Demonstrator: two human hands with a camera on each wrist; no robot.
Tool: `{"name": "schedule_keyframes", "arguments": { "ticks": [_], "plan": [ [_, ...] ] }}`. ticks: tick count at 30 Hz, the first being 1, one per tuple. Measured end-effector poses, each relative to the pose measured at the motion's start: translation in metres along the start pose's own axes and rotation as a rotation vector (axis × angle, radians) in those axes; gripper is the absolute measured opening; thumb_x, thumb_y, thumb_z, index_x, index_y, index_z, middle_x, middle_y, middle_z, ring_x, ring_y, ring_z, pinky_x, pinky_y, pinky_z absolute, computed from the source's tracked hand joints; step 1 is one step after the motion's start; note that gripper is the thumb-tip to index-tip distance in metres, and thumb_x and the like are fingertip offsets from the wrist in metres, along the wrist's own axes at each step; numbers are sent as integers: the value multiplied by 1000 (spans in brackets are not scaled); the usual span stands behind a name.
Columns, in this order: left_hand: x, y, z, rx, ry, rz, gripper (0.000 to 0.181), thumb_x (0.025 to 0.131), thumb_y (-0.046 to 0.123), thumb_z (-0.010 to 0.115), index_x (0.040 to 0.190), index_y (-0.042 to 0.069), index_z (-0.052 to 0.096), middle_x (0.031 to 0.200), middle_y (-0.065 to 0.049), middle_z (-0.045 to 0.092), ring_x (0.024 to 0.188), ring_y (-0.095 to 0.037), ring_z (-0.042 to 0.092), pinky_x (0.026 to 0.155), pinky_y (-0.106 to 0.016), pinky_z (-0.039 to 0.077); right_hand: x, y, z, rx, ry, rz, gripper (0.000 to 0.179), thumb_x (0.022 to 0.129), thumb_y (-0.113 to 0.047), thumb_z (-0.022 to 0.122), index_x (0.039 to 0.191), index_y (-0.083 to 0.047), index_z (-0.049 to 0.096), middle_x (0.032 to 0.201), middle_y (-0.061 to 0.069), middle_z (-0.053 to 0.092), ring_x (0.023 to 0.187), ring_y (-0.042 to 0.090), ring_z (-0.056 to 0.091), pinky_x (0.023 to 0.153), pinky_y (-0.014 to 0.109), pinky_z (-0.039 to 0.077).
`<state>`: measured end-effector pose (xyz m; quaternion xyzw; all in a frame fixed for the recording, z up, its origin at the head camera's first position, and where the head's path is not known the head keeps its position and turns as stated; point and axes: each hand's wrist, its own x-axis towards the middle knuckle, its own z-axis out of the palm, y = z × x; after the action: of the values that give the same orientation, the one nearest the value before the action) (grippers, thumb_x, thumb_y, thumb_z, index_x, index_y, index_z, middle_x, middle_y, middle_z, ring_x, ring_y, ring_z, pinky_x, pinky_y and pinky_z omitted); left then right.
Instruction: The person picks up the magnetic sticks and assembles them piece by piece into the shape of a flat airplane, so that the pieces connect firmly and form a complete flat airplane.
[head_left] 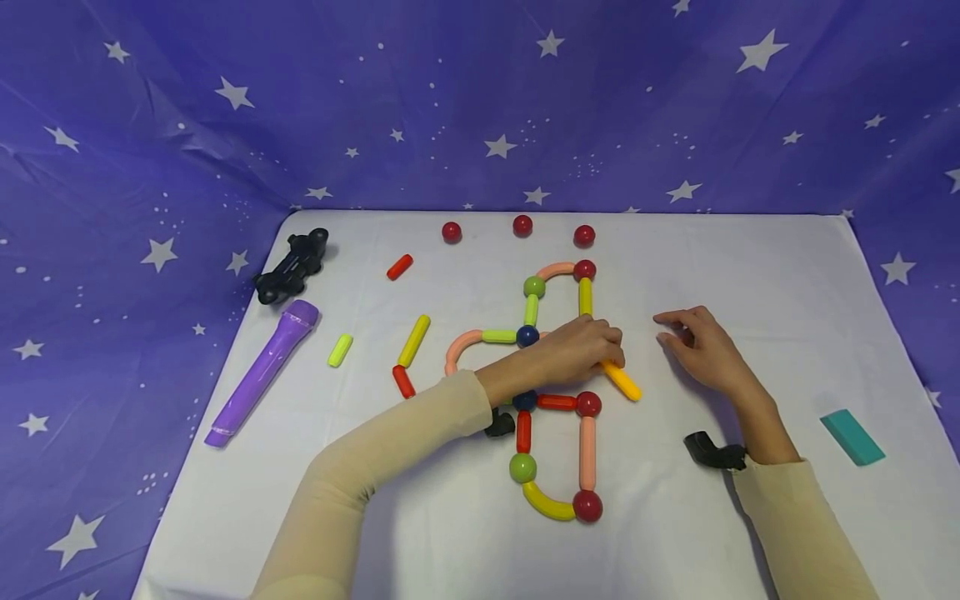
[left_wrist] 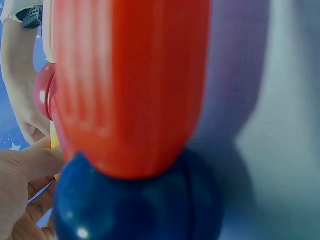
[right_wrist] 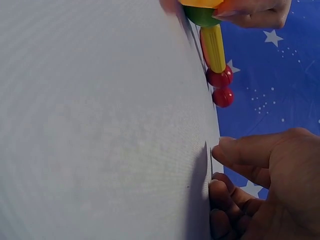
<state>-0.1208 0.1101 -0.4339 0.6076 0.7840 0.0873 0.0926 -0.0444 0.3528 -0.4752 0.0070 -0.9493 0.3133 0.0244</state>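
Note:
My left hand pinches a yellow-orange magnetic rod, which slants out toward the right. In the right wrist view a green ball shows right at this rod and the fingers. Around the hand lies a figure of rods and balls, with a blue ball above it, a yellow rod running up to a red ball, and a red rod below. The forearm hides part of the figure. My right hand holds nothing, its fingers loosely bent close over the white cloth, to the right of the figure.
Three loose red balls lie along the back. Left of the figure are loose rods, including a yellow rod and a short red rod. A purple tube and a black object lie far left, a teal block far right.

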Motion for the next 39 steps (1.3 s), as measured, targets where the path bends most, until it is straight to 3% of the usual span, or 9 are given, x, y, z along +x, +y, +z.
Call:
{"name": "schedule_keyframes", "arguments": {
  "ticks": [16, 22, 25, 29, 33, 39],
  "plan": [
    [3, 1, 4, 74, -13, -29, 22, 98, 25, 60, 118, 24, 69, 113, 6, 64, 107, -12, 54, 99, -27, 38, -1, -3, 0, 4, -9, 16, 30, 96, -11, 61, 124, 0, 62, 98, 17, 49, 79, 21, 40, 66, 28, 31],
    [-10, -3, -9, 24, 26, -61, 26, 95, 23, 64, 121, 20, 68, 115, 5, 63, 108, -13, 53, 102, -26, 38, -1, -4, 0, 2, -12, 21, 30, 96, -11, 61, 124, 0, 62, 98, 17, 48, 79, 22, 40, 67, 29, 32],
    [-31, -14, -21, -34, 98, -108, 26, 94, 23, 67, 119, 18, 69, 113, 3, 64, 106, -15, 54, 100, -28, 40, -1, -4, 1, -10, -9, 20, 30, 96, -10, 61, 124, 0, 62, 97, 16, 48, 80, 21, 40, 67, 29, 33],
    [-75, -42, -31, -169, 250, -243, 24, 92, 21, 69, 114, 13, 71, 111, -1, 65, 105, -18, 56, 98, -33, 43, -2, -5, 2, -25, -8, 27, 30, 95, -10, 61, 124, 0, 62, 98, 16, 49, 80, 22, 42, 69, 32, 35],
    [-127, -78, -25, -265, 367, -404, 24, 92, 20, 68, 114, 10, 71, 111, -4, 66, 108, -21, 57, 98, -39, 45, 0, -13, 2, -24, -1, 14, 30, 94, -8, 62, 123, 0, 62, 100, 18, 54, 82, 25, 48, 70, 35, 40],
    [-189, -115, -8, -320, 403, -663, 28, 94, 24, 66, 117, 9, 69, 113, -8, 63, 112, -25, 55, 99, -44, 43, 7, -42, 8, -2, -23, -86, 32, 93, -8, 64, 124, -1, 61, 102, 18, 60, 87, 28, 56, 76, 45, 49]
  ]
}}
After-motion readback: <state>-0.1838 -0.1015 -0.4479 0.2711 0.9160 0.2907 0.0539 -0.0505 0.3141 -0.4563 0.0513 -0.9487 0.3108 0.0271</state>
